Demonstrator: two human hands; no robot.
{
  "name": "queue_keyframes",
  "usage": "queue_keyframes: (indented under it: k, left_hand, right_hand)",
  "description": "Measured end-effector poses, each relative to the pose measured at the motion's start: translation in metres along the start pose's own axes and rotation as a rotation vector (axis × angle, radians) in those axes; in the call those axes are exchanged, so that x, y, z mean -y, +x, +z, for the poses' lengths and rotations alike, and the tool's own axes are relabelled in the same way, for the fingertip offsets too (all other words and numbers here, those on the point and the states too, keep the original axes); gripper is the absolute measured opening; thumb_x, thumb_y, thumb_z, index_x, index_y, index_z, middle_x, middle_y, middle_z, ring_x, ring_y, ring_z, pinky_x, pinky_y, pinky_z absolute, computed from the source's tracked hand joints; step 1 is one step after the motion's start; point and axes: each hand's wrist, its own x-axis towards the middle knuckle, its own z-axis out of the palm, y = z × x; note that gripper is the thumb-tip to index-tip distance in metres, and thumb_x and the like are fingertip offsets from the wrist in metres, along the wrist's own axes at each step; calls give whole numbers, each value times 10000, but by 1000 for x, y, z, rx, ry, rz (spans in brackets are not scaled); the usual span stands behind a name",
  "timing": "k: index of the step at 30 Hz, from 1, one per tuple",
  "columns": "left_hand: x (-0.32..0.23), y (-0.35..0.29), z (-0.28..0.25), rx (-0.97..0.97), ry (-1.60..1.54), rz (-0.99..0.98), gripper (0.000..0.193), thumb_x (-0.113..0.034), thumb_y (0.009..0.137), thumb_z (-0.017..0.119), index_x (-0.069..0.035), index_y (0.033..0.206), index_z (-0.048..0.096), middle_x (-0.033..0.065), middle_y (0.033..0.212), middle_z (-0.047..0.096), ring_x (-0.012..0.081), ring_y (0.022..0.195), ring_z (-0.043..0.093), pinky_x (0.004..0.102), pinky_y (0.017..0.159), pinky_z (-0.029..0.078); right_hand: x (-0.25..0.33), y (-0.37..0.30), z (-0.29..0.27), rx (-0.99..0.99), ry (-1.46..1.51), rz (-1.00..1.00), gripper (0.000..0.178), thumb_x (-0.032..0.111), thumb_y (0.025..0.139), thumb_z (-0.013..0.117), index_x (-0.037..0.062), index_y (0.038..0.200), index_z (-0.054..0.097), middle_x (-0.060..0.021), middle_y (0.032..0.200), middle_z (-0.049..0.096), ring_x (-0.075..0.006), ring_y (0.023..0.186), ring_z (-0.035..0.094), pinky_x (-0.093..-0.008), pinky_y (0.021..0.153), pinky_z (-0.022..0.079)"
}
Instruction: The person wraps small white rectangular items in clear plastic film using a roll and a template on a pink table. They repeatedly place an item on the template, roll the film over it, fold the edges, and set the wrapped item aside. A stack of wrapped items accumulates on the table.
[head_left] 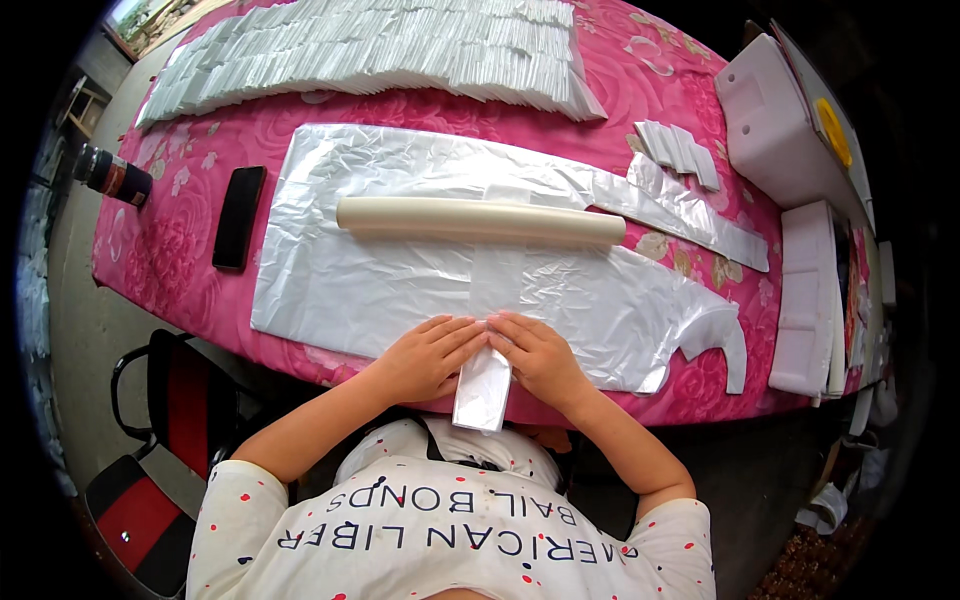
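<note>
A large white plastic bag [400, 280] lies flattened on the table in front of me. Toward me, between my hands, a narrow folded strip of white plastic [483, 392] sticks out past the table's near edge. My left hand [430, 355] rests on the plastic with its fingers stretched out, beside the strip. Against the strip's other side lies my right hand [535, 355], fingers extended and its tips meeting those of the left. Neither palm is visible. A cream-coloured tube [480, 219] lies crosswise on the bag, beyond both hands.
Many folded white plastic bags [380, 50] stand in rows at the back; a smaller bundle [677, 153] is at the right. A phone [239, 218] and a dark bottle [113, 176] lie left. White foam boxes [790, 110] border the right edge. A red-black chair [185, 405] stands lower left.
</note>
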Motion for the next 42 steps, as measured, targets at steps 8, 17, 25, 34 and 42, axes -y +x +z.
queue_keyframes:
  k: [8,17,25,34,42]
  left_hand:
    - [-2,18,3,-200,-159,-151,443,-83,714,603,-24,1149,538,116,991,626,272,905,596,387,799,465]
    - [1,44,-7,-245,-609,-727,498,-113,831,579,3,1284,408,178,1180,527,253,879,572,333,722,473]
    - [-10,33,23,21,79,-302,744,-350,813,563,58,1362,268,224,1441,231,343,1357,192,443,1100,159]
    - [-19,28,28,85,118,-352,809,-435,792,559,57,1365,270,218,1446,225,324,1368,170,434,1109,122]
    - [-11,29,22,10,133,-307,754,-367,769,603,53,1333,332,203,1409,310,302,1324,284,404,1082,215]
  right_hand:
    - [-3,8,-4,-133,143,166,238,48,729,598,47,961,652,-85,912,646,-235,793,592,-342,715,493]
    - [-11,49,-19,49,580,933,236,185,839,594,-34,767,643,-103,615,621,-172,506,599,-280,496,466]
    - [-20,56,-21,164,634,1045,258,206,821,612,-42,757,639,-83,598,614,-146,536,626,-274,480,461]
    - [-5,42,-8,-24,308,860,230,216,751,676,11,704,583,-91,599,602,-236,534,584,-331,511,447]
    - [1,24,-4,-243,-167,483,432,187,711,711,44,1093,571,-133,1039,587,-267,971,558,-376,814,453]
